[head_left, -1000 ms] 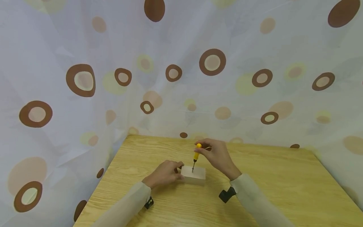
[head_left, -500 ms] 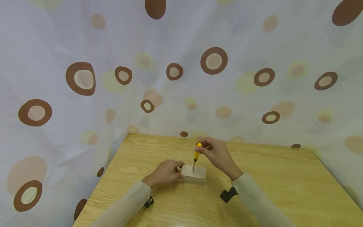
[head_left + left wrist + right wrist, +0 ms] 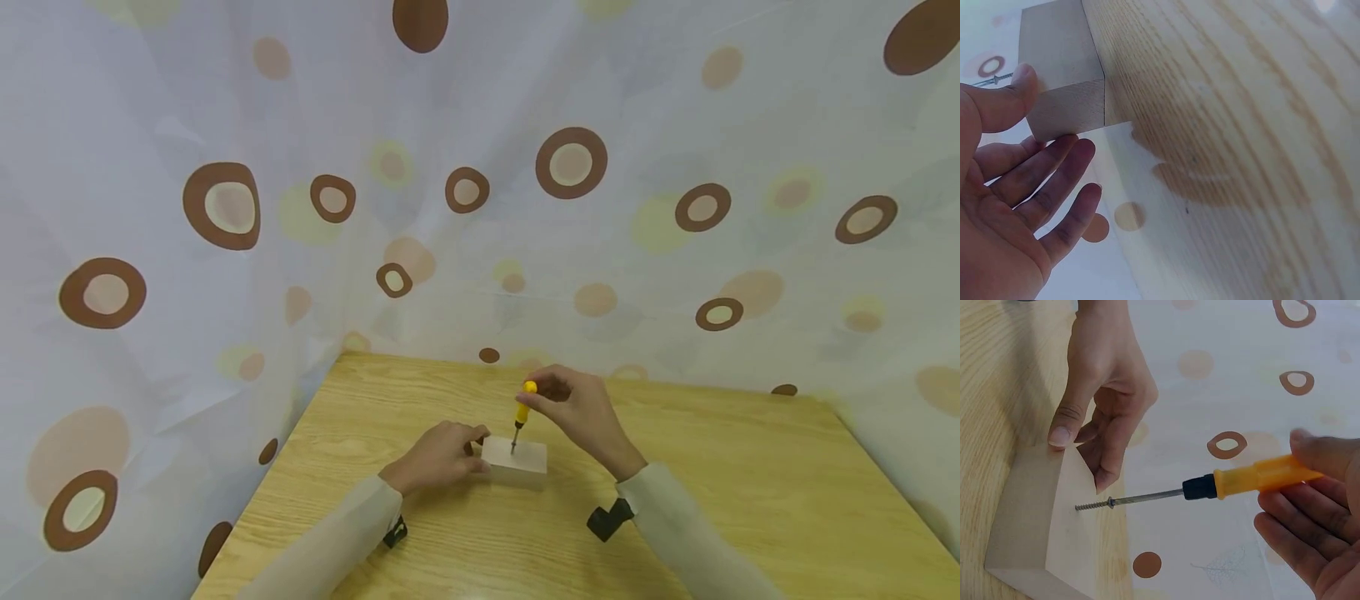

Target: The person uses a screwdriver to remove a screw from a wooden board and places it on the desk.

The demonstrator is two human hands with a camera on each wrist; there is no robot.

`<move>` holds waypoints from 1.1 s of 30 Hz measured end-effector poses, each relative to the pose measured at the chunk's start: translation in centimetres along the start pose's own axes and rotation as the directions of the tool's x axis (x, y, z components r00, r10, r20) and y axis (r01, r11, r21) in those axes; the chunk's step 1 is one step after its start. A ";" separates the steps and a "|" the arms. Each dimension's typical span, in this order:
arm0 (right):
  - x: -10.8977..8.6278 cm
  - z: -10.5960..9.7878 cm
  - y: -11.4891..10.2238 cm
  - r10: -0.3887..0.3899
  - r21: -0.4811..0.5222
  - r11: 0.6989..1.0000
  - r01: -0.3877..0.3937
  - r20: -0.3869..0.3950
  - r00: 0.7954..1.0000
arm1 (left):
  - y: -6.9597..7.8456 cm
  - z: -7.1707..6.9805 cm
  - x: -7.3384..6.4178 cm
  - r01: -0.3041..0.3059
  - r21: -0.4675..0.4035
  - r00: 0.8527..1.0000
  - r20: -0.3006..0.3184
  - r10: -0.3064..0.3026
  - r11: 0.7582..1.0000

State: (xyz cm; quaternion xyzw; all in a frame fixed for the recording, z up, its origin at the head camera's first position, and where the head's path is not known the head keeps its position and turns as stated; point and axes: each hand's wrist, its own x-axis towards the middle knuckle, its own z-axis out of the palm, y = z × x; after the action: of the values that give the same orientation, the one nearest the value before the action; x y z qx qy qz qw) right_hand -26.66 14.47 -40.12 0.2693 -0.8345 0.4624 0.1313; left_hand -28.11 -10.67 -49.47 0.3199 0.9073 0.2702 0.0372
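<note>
A pale rectangular wooden block [image 3: 514,464] lies on the table. My left hand [image 3: 437,457] grips its left end, thumb on the near side and fingers at the far side; the left wrist view shows the thumb [image 3: 1010,103] against the wood. A metal screw [image 3: 1092,505] stands in the block's top face, much of its thread exposed. The tip of a yellow-handled screwdriver [image 3: 1238,482] meets the screw head, shaft nearly in line with the screw. My right hand [image 3: 581,414] pinches the handle near its top end; in the right wrist view its lower fingers are partly extended.
The wood-grain table [image 3: 720,492] reaches around both hands. White sheeting with brown and yellow dots [image 3: 465,108] hangs along its back and sides. Black wrist mounts [image 3: 609,520] sit below both sleeves.
The right hand's fingers have shifted slightly around the screwdriver handle. Screwdriver, screw and block keep their places relative to each other; the whole head view has drifted a little.
</note>
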 end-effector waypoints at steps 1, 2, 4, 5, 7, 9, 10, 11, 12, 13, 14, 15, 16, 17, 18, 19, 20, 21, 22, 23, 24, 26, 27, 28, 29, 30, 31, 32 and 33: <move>0.0 0.0 -0.1 -0.010 -0.009 1.000 0.010 -0.016 1.000 | 0.0 0.0 0.0 -0.001 -0.001 1.000 0.000 0.001 1.000; 0.0 0.0 -0.2 -0.022 -0.019 1.000 0.022 -0.029 0.999 | 0.1 -0.1 0.0 -0.003 -0.001 1.000 0.000 0.003 1.000; 0.0 -0.1 -0.3 -0.036 -0.049 0.998 0.034 -0.030 0.999 | 0.1 -0.1 0.0 -0.003 0.000 1.000 0.005 0.003 1.000; 0.0 -0.2 -0.5 -0.041 -0.059 0.997 0.040 -0.015 0.999 | 0.1 -0.1 0.0 -0.001 0.004 1.000 0.007 0.001 1.000; 0.0 -0.4 -0.9 -0.052 -0.073 0.996 0.054 0.030 0.998 | 0.1 -0.1 0.0 0.004 0.008 1.000 0.010 -0.004 1.000; 0.2 -0.6 -1.2 -0.062 -0.068 0.995 0.068 0.075 0.995 | 0.1 -0.2 0.1 0.005 0.017 1.000 0.005 -0.005 1.000; 0.3 -0.7 -1.4 -0.065 -0.065 0.995 0.071 0.092 0.994 | 0.1 -0.3 0.1 0.005 0.022 1.000 0.001 -0.005 1.000; 0.4 -0.7 -1.5 -0.070 -0.066 0.995 0.077 0.102 0.992 | 0.1 -0.3 0.1 0.004 0.022 1.000 -0.002 -0.004 1.000; 0.5 -0.7 -1.6 -0.068 -0.068 0.995 0.076 0.106 0.992 | 0.1 -0.3 0.1 0.003 0.021 1.000 -0.003 -0.003 1.000; 0.5 -0.6 -1.6 -0.067 -0.071 0.995 0.074 0.105 0.992 | 0.1 -0.4 0.1 0.001 0.021 1.000 -0.004 -0.001 1.000; 0.5 -0.5 -1.5 -0.061 -0.079 0.994 0.069 0.098 0.993 | 0.1 -0.3 0.1 0.001 0.020 1.000 -0.003 -0.001 1.000; 0.5 -0.5 -1.5 -0.052 -0.089 0.994 0.060 0.086 0.995 | 0.1 -0.3 0.1 0.002 0.018 1.000 -0.002 -0.002 1.000; 0.5 -0.4 -1.5 -0.041 -0.098 0.994 0.048 0.074 0.996 | 0.2 -0.3 0.2 0.002 0.017 1.000 0.000 -0.002 1.000; 0.5 -0.3 -1.5 -0.036 -0.106 0.994 0.042 0.061 0.997 | 0.2 -0.2 0.2 0.003 0.015 1.000 0.003 -0.003 1.000; 0.4 -0.3 -1.5 -0.033 -0.112 0.993 0.038 0.049 0.998 | 0.2 -0.2 0.2 0.002 0.016 1.000 0.004 -0.002 1.000; 0.4 -0.3 -1.4 -0.029 -0.114 0.993 0.033 0.039 0.999 | 0.2 -0.2 0.1 0.003 0.017 1.000 0.005 -0.003 1.000; 0.5 -0.3 -1.4 -0.027 -0.112 0.993 0.030 0.035 0.999 | 0.2 -0.2 0.1 0.003 0.018 1.000 0.005 -0.003 1.000; 0.5 -0.4 -1.4 -0.028 -0.102 0.994 0.032 0.039 0.999 | 0.3 -0.2 0.1 0.004 0.016 1.000 0.004 -0.004 1.000; 0.6 -0.5 -1.4 -0.029 -0.089 0.995 0.033 0.052 0.998 | 0.3 -0.2 0.1 0.005 0.018 1.000 0.003 -0.005 1.000; 0.7 -0.5 -1.3 -0.028 -0.070 0.997 0.033 0.069 0.997 | 0.3 -0.2 0.1 0.006 0.017 1.000 0.002 -0.006 1.000; 0.8 -0.6 -1.3 -0.019 -0.049 0.999 0.024 0.091 0.996 | 0.3 -0.2 0.1 0.009 0.014 1.000 0.002 -0.009 1.000; 0.9 -0.7 -1.2 0.009 0.004 1.000 -0.010 0.132 0.991 | 0.2 -0.2 0.1 0.015 0.006 1.000 0.004 -0.015 1.000; 0.9 -0.7 -1.1 0.026 0.023 0.999 -0.030 0.144 0.989 | 0.2 -0.2 0.1 0.018 0.003 1.000 0.005 -0.018 1.000; 0.9 -0.7 -1.1 0.043 0.036 0.998 -0.049 0.150 0.988 | 0.2 -0.2 0.1 0.021 0.002 1.000 0.007 -0.021 1.000; 0.9 -0.6 -1.1 0.060 0.043 0.997 -0.067 0.148 0.987 | 0.1 -0.1 0.1 0.022 -0.001 1.000 0.008 -0.022 1.000; 0.8 -0.5 -1.0 0.074 0.042 0.996 -0.081 0.140 0.987 | 0.1 -0.1 0.1 0.023 -0.001 1.000 0.009 -0.023 1.000; 0.8 -0.4 -1.0 0.087 0.038 0.995 -0.093 0.126 0.988 | 0.0 -0.1 0.1 0.023 -0.002 1.000 0.009 -0.023 1.000; 0.7 -0.3 -1.1 0.096 0.031 0.994 -0.100 0.110 0.989 | 0.0 0.0 0.1 0.024 0.001 1.000 0.008 -0.024 1.000; 0.7 -0.2 -1.1 0.097 0.014 0.995 -0.098 0.089 0.991 | -0.1 0.0 0.1 0.022 0.001 1.000 0.008 -0.022 1.000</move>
State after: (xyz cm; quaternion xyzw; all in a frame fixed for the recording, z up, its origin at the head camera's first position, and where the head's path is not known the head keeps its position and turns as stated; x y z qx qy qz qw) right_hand -26.59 13.95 -38.94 0.2497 -0.8473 0.4637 0.0690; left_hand -28.19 -10.65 -49.51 0.3108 0.9108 0.2682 0.0435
